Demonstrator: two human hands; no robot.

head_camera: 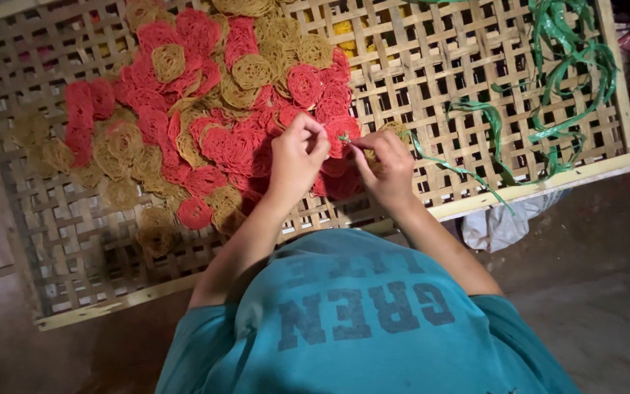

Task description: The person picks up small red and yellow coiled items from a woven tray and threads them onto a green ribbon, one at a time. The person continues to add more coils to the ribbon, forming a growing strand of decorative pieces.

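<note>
My left hand (297,157) and my right hand (386,166) meet above a woven bamboo tray (432,80). Between their fingertips both pinch a thin green plastic strip (344,137), which trails off to the right across the tray. Under and around my hands lie several round lacy discs, red ones (227,146) and tan ones (122,142), spread flat and overlapping on the lattice. A red disc (340,131) sits right beneath my fingers.
A tangle of green plastic strips (570,66) lies on the tray's right part. The tray's wooden frame edge (475,204) runs just before my arms. A white crumpled bag (504,222) sits on the dim floor at the right.
</note>
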